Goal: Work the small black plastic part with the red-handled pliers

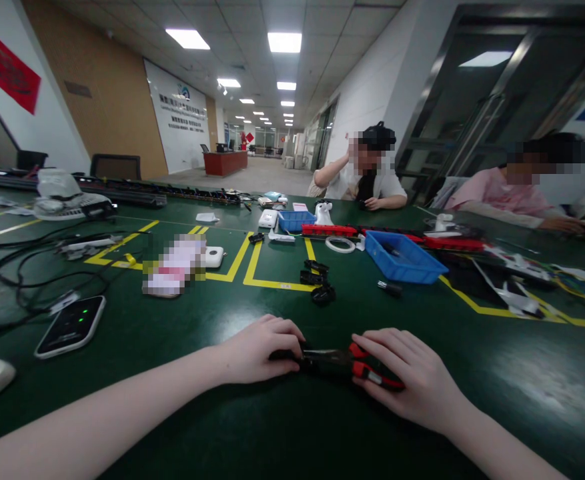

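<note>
My right hand (412, 377) is closed around the red and black handles of a pair of pliers (333, 357), whose jaws point left. Fingers of my left hand (257, 351) pinch a small black part (283, 355) right by the jaw tips. Most of that part is covered by the fingers, so its kind does not show, nor whether the jaws bite on it. Beyond my hands, several black plastic pieces (317, 277) lie in a loose group. A short black and silver piece (389, 288) rests nearer the blue tray.
A blue tray (407, 267) stands ahead to the right, a smaller blue tray (296, 221) farther back. At left are a phone (175, 263), a black device with green lights (72, 327) and cables (9, 267). People (378, 170) sit across the green table (212, 427).
</note>
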`<state>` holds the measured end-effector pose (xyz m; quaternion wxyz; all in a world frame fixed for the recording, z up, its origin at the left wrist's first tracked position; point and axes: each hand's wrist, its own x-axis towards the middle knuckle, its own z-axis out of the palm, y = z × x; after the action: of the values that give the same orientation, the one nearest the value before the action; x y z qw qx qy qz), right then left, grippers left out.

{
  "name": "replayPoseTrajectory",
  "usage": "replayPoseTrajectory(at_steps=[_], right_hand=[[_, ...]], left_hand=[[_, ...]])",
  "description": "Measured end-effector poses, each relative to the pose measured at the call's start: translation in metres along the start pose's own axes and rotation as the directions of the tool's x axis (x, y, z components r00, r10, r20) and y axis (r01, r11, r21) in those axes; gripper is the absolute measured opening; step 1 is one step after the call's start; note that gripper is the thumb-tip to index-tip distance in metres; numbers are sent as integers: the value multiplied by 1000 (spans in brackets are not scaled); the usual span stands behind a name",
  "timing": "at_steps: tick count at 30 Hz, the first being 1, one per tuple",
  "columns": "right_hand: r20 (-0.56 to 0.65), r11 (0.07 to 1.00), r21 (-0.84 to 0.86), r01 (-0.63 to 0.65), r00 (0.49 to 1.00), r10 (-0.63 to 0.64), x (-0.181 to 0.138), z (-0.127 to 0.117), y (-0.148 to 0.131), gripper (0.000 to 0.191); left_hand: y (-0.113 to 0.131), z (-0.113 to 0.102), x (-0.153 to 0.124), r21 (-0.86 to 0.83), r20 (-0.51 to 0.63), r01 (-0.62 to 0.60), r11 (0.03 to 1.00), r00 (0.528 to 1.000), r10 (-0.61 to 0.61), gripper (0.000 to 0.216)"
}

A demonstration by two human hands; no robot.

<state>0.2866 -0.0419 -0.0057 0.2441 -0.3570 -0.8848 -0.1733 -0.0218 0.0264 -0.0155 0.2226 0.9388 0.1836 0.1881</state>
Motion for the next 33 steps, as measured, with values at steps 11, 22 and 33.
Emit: replayPoseTrajectory(at_steps=[11,22,33], right_hand=[[26,997,68,-42,999,41,3,6,-9,43],[76,988,131,-80,995,71,3,7,-13,43],[85,990,128,-61,995,50,1,5,-11,42]], left_hand=[[-5,2,0,-61,-25,5,998,1000,-6,11],[-4,2,1,-26,-22,20,999,1000,-21,11],[2,-3,-1,-209,37,-2,978,999,10,22]])
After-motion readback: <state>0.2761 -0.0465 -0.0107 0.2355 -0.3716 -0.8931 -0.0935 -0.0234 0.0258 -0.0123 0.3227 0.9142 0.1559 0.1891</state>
